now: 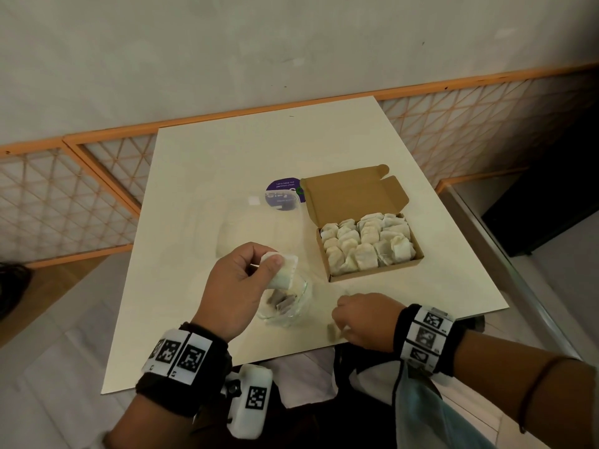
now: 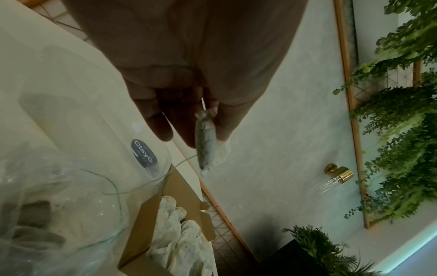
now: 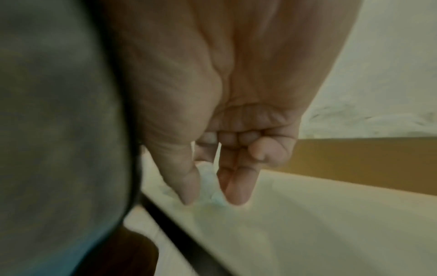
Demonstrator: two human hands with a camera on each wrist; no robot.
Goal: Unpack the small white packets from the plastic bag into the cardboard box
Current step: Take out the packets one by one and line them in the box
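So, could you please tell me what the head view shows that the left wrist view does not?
Only the head view shows the right hand near the table's front edge and the whole cardboard box of packets. Only the left wrist view shows hanging plants and a brass wall fitting. Both show the left hand pinching a white packet above the clear plastic bag.

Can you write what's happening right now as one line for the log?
left hand: pinches white packet above plastic bag | right hand: pinches something pale near table edge | cardboard box: open, nearly full
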